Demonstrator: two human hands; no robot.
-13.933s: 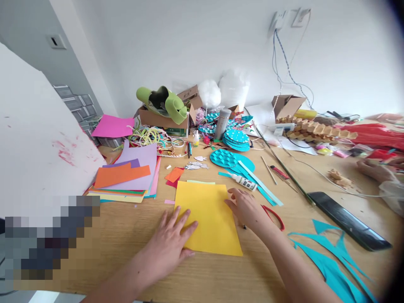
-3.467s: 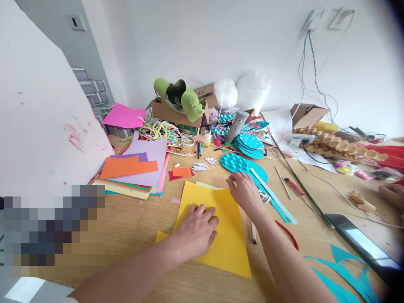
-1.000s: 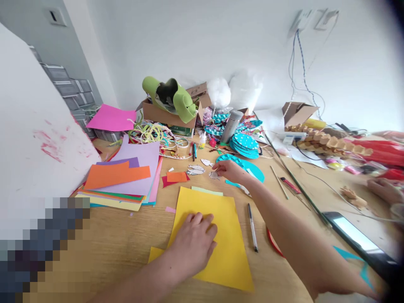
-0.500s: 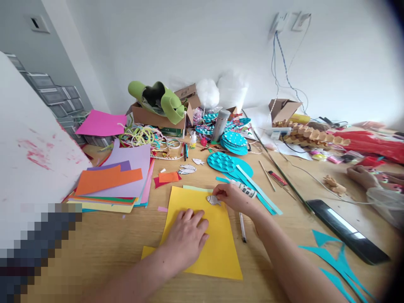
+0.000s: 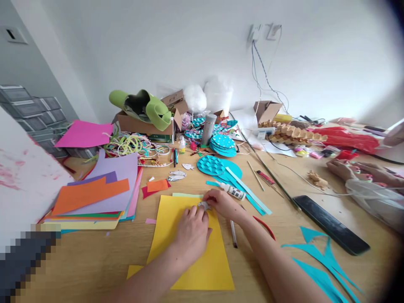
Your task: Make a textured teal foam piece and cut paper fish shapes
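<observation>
My right hand pinches the tail end of a small grey paper fish cutout near the top of a yellow paper sheet. On the same sheet lies my left hand, palm down with fingers stretched out, its fingertips at the fish's lower edge. A strip of pale green paper shows behind the sheet's top edge. Just beyond my right hand lies a white glue bottle. A pen rests right of the sheet. More fish cutouts lie farther back.
Stacked coloured papers sit at the left. Turquoise scalloped discs and strips lie ahead. A red curved object shows beside my right forearm. At the right are a black phone, turquoise scraps and another person's hands.
My left hand has moved forward up the yellow sheet to the fish. The fish, still pinched in my right hand, now sits close to the left fingertips. The camera view has shifted.
</observation>
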